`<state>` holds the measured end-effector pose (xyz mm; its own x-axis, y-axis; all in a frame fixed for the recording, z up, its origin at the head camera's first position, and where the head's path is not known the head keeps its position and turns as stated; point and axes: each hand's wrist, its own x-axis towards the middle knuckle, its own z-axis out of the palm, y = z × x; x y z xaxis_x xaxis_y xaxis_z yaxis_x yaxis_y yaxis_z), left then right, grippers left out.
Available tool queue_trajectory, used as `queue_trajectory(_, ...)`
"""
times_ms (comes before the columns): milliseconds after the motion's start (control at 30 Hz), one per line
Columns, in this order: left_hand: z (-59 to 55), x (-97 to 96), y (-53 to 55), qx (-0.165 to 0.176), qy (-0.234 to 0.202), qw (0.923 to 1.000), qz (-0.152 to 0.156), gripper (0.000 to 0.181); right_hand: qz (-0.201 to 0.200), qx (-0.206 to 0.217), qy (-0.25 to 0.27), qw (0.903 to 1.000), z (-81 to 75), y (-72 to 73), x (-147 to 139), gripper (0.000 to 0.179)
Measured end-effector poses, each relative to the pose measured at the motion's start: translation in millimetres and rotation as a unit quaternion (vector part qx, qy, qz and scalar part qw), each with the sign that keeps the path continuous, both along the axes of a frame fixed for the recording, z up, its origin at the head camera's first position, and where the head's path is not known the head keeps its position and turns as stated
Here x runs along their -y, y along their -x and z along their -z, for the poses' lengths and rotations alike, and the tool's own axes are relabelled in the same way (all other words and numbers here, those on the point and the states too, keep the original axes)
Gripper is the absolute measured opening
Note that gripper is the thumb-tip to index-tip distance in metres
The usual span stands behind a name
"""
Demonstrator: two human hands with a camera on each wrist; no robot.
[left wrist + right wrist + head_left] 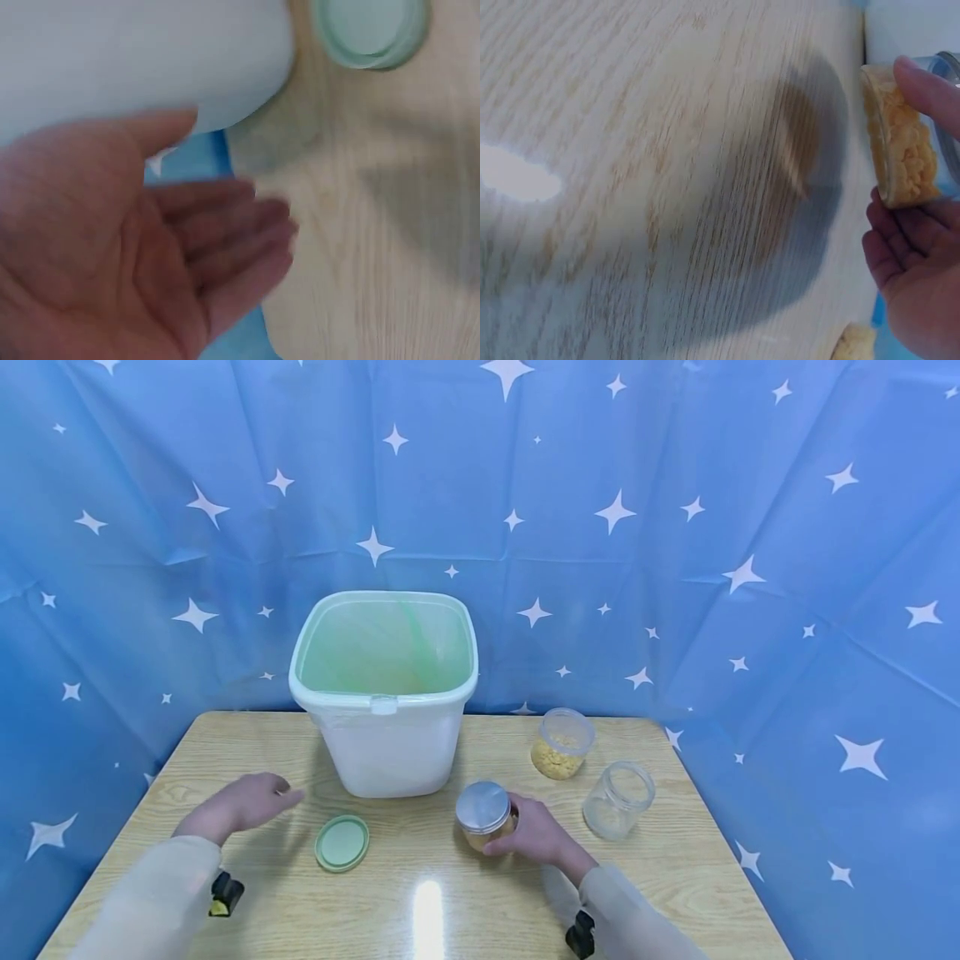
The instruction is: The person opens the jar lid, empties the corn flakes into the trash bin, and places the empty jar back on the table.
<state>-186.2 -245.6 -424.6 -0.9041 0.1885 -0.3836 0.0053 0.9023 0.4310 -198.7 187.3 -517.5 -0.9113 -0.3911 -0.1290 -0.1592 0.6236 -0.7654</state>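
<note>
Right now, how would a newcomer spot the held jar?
Find the big white bin on the table. Just right of the bin, the right hand grips a jar of yellowish pieces. Its silvery lid sets it apart; the two jars farther right lack one.

left hand [243, 804]: fingers loosely bent, thumb apart | right hand [536, 833]: gripping, thumb opposite fingers

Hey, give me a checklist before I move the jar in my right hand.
1. Right hand gripping the clear, cylindrical jar of yellow pieces: ok.
2. Round silver lid on that jar: ok.
3. That lid's tightness: cannot tell.
4. Left hand free: ok.
5. White plastic bin with greenish interior, open at top: ok.
6. Round, pale-green lid on a container: not ok, lying on the wood-grained table.
</note>
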Motion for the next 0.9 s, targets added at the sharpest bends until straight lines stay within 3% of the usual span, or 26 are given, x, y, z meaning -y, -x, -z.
queue_trajectory(133, 11.7, -21.6, -3.3, 0.029, -0.037, 0.9984, 0.031, 0.065, -0.007, 0.003, -0.002, 1.0, 0.3, -2.7, 3, 0.083)
queue_trajectory(233, 16.6, -41.1, -5.3, 0.032, -0.056, 0.9964, 0.054, 0.06, -0.014, 0.007, 0.002, 0.9999, -0.2, -4.9, 5, 0.081)
queue_trajectory(367, 19.9, -69.1, -8.6, 0.003, -0.079, 0.993, 0.087, 0.057, -0.027, -0.003, 0.008, 0.9996, -0.9, -7.1, 9, 0.079)
queue_trajectory(633, 28.0, -112.8, -11.9, -0.088, -0.11, 0.9805, 0.138, 0.06, -0.054, -0.02, 0.008, 0.9983, 2.4, -9.9, 13, 0.078)
queue_trajectory(767, 32.7, -127.2, -12.4, -0.094, -0.12, 0.9778, 0.144, 0.07, -0.056, -0.012, 0.003, 0.9983, 2.8, -11.1, 14, 0.079)
queue_trajectory(900, 35.1, -136.9, -13.8, -0.077, -0.14, 0.9764, 0.145, 0.082, -0.065, -0.016, 0.002, 0.9978, 2.3, -13.0, 16, 0.078)
